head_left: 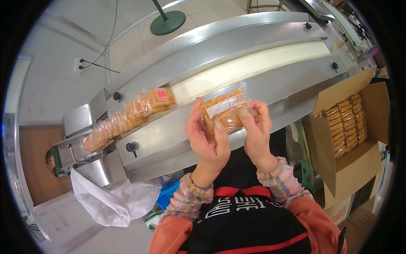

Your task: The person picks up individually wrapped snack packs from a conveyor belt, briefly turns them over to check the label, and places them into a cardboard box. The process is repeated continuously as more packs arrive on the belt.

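Observation:
Between both hands, above the near steel rail of a conveyor, I hold a clear plastic packet of golden crisp snacks (225, 109). Its white label strip faces up. My left hand (207, 135) grips the left side, thumb on the lower edge. With thumb and bent fingers, my right hand (257, 125) pinches the right end. To the left, a row of overlapping wrapped snack packets (128, 117) lies along the pale conveyor belt (253, 58). The packet at the row's upper right end (162, 96) bears pink printing.
An open cardboard box (347, 177) at right holds several rows of wrapped snacks (345, 127). Black knobs (131, 147) stick up from the steel rails. White cloth (111, 200) hangs below the conveyor's left end. A green round stand base (168, 23) stands on the floor beyond.

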`<move>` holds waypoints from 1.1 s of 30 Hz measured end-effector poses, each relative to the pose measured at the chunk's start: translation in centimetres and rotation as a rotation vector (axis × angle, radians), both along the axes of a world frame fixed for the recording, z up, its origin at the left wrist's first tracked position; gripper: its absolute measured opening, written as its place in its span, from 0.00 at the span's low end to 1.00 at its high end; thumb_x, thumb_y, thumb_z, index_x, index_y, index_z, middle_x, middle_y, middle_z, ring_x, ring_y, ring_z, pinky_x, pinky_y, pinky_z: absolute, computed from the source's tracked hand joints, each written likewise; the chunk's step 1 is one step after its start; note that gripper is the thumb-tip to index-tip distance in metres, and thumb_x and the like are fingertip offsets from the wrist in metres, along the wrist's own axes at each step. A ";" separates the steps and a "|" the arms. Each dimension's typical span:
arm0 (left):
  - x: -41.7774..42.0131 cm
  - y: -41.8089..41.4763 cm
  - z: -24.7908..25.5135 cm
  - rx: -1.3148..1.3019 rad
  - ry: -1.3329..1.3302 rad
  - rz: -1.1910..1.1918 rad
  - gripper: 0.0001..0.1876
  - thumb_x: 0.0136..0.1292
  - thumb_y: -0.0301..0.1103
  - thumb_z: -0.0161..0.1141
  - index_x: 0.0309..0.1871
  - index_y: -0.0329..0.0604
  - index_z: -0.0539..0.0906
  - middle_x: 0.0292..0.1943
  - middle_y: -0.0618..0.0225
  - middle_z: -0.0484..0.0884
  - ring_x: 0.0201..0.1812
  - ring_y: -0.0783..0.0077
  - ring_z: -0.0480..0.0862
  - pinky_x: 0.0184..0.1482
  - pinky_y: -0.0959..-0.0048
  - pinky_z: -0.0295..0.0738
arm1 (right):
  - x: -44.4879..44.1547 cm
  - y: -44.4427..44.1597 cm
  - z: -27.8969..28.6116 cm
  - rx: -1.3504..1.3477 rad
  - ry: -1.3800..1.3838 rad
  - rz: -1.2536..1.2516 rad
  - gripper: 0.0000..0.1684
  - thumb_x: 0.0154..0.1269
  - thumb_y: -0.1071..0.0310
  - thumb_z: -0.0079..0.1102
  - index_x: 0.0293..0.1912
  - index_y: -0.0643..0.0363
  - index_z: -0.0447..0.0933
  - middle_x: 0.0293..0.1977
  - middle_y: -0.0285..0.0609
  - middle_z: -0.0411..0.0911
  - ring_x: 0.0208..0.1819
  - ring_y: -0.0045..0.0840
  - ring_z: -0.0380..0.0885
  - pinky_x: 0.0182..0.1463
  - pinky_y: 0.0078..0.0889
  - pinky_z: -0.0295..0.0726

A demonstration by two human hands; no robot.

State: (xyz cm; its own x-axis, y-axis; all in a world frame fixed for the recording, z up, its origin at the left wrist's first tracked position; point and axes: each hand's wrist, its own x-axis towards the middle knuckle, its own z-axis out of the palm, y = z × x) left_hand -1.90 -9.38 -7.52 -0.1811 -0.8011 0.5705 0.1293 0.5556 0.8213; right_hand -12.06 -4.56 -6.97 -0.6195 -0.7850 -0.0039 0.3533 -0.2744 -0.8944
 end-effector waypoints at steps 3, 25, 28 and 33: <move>0.2 0.7 0.7 0.167 0.018 -0.052 0.32 0.66 0.18 0.53 0.71 0.34 0.54 0.72 0.48 0.59 0.69 0.59 0.66 0.71 0.62 0.63 | 0.2 -0.3 1.2 -0.007 -0.065 -0.020 0.17 0.69 0.77 0.56 0.55 0.63 0.65 0.46 0.39 0.76 0.43 0.13 0.73 0.46 0.19 0.76; 0.5 0.5 1.5 0.413 0.200 -0.334 0.41 0.70 0.28 0.56 0.79 0.40 0.43 0.77 0.51 0.53 0.76 0.61 0.58 0.75 0.61 0.55 | 0.6 1.3 -0.9 -0.149 0.002 0.012 0.22 0.74 0.67 0.54 0.62 0.63 0.61 0.56 0.42 0.72 0.58 0.20 0.70 0.64 0.28 0.68; 1.5 0.5 2.5 0.523 0.219 -0.515 0.44 0.69 0.29 0.59 0.79 0.40 0.41 0.77 0.54 0.52 0.75 0.62 0.59 0.74 0.62 0.57 | -0.2 1.9 -1.2 -0.117 0.012 0.088 0.24 0.74 0.69 0.52 0.64 0.64 0.59 0.58 0.43 0.70 0.60 0.22 0.69 0.65 0.29 0.67; 2.2 0.9 2.0 0.591 0.095 -0.441 0.43 0.69 0.29 0.61 0.79 0.37 0.46 0.71 0.59 0.56 0.71 0.65 0.65 0.70 0.66 0.62 | 0.1 2.4 0.8 -0.161 -0.009 0.132 0.27 0.70 0.70 0.54 0.64 0.65 0.58 0.56 0.42 0.70 0.60 0.22 0.69 0.65 0.29 0.66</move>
